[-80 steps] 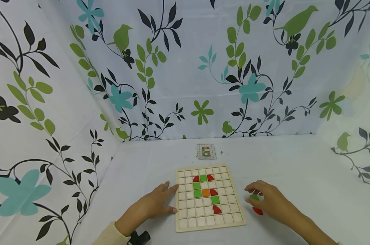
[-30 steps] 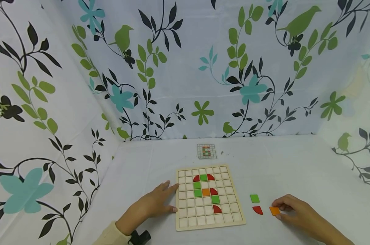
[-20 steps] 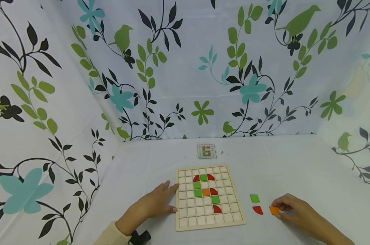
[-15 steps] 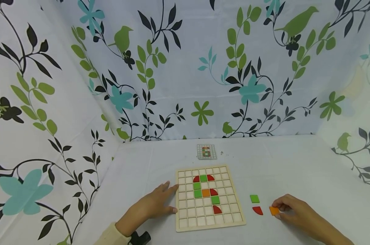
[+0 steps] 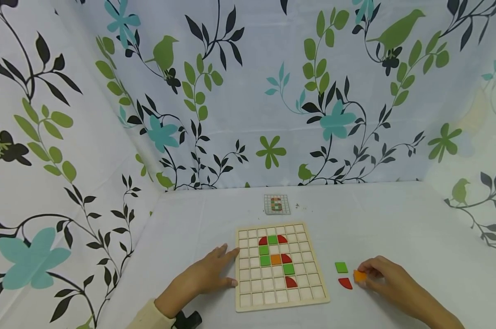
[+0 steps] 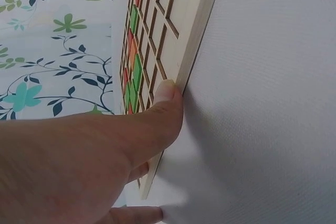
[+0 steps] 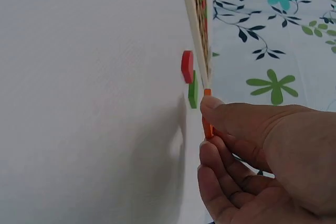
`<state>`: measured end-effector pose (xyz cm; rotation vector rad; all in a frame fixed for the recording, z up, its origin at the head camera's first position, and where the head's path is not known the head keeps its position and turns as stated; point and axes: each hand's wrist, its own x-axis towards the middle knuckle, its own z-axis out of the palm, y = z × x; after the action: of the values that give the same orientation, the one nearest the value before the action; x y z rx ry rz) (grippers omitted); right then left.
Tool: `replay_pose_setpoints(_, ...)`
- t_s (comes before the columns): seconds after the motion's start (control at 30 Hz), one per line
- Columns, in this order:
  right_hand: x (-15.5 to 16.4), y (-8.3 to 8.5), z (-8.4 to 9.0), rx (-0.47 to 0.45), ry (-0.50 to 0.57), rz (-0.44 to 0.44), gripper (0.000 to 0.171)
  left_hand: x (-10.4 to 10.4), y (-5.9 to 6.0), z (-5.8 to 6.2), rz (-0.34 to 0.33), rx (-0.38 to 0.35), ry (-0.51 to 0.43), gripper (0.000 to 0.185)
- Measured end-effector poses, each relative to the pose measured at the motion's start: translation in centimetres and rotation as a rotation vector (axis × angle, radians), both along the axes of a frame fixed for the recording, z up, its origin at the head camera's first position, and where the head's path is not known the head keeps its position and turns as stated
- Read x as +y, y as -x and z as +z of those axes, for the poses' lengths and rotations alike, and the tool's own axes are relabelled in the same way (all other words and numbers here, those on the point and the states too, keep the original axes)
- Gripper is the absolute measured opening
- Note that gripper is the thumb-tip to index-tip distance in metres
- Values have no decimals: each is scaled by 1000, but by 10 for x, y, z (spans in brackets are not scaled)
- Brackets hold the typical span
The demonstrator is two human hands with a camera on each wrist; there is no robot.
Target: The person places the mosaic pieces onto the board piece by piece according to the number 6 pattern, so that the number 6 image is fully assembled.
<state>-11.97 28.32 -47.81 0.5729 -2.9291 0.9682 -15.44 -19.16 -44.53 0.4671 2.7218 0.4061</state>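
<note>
Here, three loose tiles, one orange tile (image 5: 359, 275) pinched.

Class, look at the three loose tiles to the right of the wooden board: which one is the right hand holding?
The orange square tile, pinched by the right hand. The green square tile and red quarter-round tile lie untouched on the table beside it.

A small pattern card (image 5: 277, 204) lay on the white surface (image 5: 396, 219) before a leaf-and-bird printed backdrop (image 5: 248, 91).
</note>
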Motion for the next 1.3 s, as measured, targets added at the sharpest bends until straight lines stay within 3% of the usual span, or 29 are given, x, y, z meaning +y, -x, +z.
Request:
replay_pose_setpoints(0.1,-10,3,9,-13,11,-32,23,0,1,0,1,-1,-2,85)
replay_pose_setpoints(0.3,-32,10,24,-39,27,-16,21,0,0,2,-12,6,-8,85)
replay_pose_setpoints(0.5,-63,16,36,-159,50,-66,24,0,-1,4,-14,16,-9,84)
replay_pose_setpoints(0.6,-78,17,39,-171,51,-64,23,-1,-2,4,-13,6,-15,84)
replay_pose_setpoints(0.83,-104,19,38,-83,59,67,20,0,-1,5,-9,-3,2,84)
replay_pose_setpoints(1.13,-134,23,31,-146,91,214,16,0,-3,5,6,-6,-20,84)
replay_pose_setpoints(1.3,-151,24,26,-112,41,290,15,1,-3,4,4,-7,-8,84)
